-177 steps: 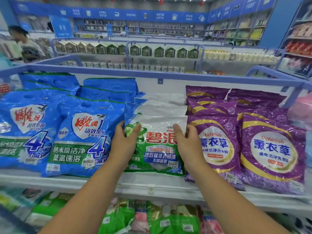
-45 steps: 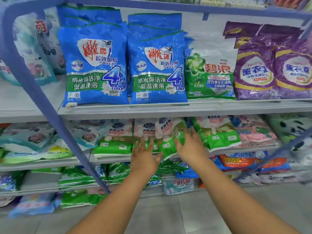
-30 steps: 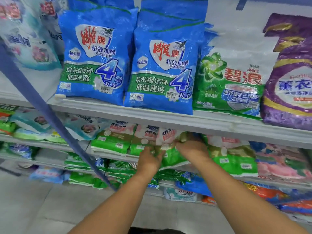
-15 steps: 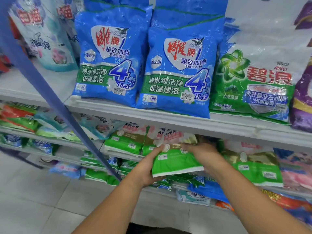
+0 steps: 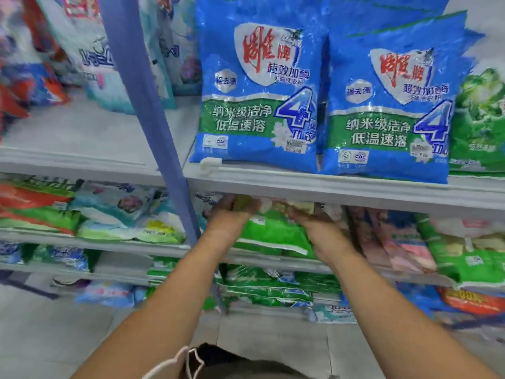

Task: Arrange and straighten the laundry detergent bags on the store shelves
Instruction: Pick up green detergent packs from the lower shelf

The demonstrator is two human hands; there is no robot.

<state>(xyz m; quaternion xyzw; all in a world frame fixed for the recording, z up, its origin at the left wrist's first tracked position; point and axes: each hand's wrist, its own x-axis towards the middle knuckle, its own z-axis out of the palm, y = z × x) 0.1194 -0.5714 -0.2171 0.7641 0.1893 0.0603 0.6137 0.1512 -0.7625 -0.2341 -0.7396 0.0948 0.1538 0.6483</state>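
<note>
Nearest us, our two forearms reach forward under the upper shelf (image 5: 341, 191). Our left hand (image 5: 228, 218) curls round the left end of a green detergent bag (image 5: 273, 232), and our right hand (image 5: 318, 225) grips its right end; the fingertips are blurred and partly hidden beneath the shelf edge. The bag sits on the second shelf (image 5: 153, 248), among other green and pink packets. Above it, two blue detergent bags (image 5: 259, 99) stand upright side by side, touching, just right of a slanted blue post (image 5: 147, 110).
</note>
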